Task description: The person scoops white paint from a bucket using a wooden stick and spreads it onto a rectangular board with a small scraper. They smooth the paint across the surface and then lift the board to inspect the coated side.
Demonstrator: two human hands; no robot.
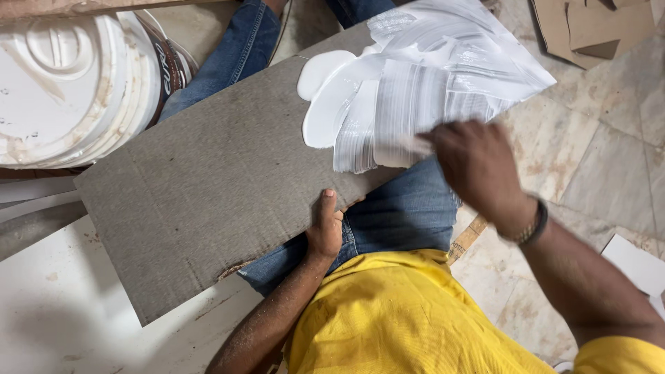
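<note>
**Head view: white paste is spread on a grey board**

Head view shows a grey board (215, 187) laid across the knees of a person in blue jeans and a yellow shirt. The board is held at its near edge by the left hand (324, 228), with the thumb on top and the other fingers hidden under it, so it is gripped. The right hand (478, 170) is over the far end of the board. It is blurred. Something thin and pale seems to be pinched in its fingers, but what it is cannot be told. White paste (409, 90) is smeared in wide stripes on that end, with a thick blob at the left of it. A white bucket (69, 83) is seen lying on its side at the upper left. Brown card scraps (589, 28) lie on the stone floor (596, 152).

What could go wrong: the board is only rested on the knees, so it could be tipped by a hard push. The thick blob sits near the edge, so paste could be dripped onto the jeans or the floor.
</note>
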